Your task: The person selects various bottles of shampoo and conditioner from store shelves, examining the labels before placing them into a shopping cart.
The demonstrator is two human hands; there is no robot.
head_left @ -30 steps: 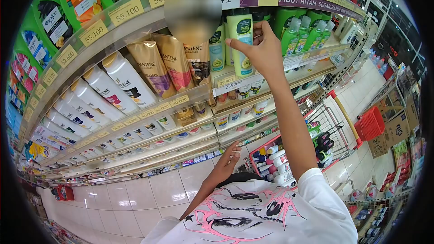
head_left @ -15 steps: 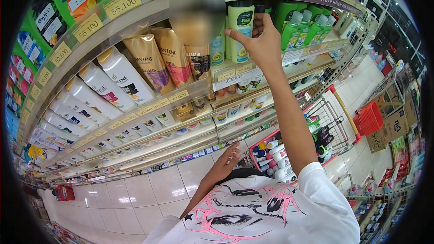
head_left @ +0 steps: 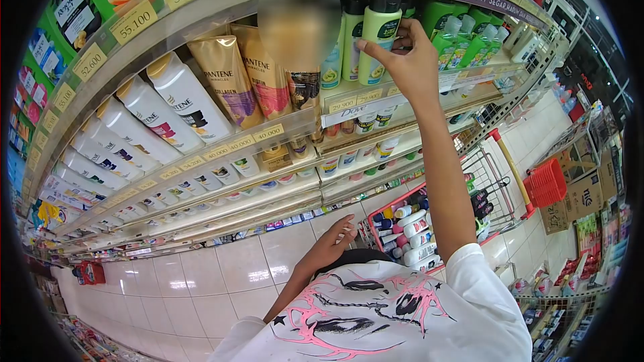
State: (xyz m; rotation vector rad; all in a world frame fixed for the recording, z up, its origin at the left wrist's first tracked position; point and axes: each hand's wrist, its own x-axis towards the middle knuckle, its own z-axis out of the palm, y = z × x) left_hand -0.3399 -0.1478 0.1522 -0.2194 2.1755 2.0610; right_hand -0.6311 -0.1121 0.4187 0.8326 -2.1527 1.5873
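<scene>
Near the top centre of the frame, the right hand (head_left: 406,60) grips a light green bottle (head_left: 377,43) with a dark cap, standing upright on the shelf (head_left: 376,97) among other green bottles (head_left: 463,40). The left hand (head_left: 332,241) hangs low at centre, fingers loosely spread and holding nothing, beside a red shopping cart (head_left: 429,228) filled with bottles.

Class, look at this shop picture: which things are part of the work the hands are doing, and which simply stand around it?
In hand:
right hand
green bottle
left hand, held low, holding nothing

Standing about:
Pantene tubes
white bottles
price tags
trolley
red basket
</scene>
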